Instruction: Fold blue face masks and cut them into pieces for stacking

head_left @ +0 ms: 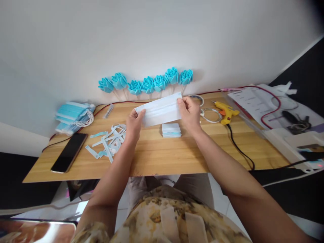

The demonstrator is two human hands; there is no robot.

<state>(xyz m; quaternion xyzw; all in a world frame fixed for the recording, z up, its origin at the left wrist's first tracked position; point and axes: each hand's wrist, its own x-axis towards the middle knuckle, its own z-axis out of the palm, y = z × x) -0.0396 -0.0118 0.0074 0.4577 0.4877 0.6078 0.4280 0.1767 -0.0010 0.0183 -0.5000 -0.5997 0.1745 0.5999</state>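
Observation:
Stretched between my two hands is a white face mask sheet (162,109), pleated lengthwise and without visible ear loops, held up above the table. My left hand (135,124) pinches its left end between thumb and fingers. The right end is gripped the same way by my right hand (189,113). Below the sheet, near my right hand, lies a small stack of folded white and light blue pieces (171,130). Cut strips of mask material (107,140) are heaped beside my left forearm.
Several blue fabric flowers (148,84) on sticks lean along the wall. Blue face masks (73,114) are piled at the left, behind a phone (69,153). A yellow glue gun (227,112) with a black cord lies right, near papers (268,104) and a white power strip (286,145).

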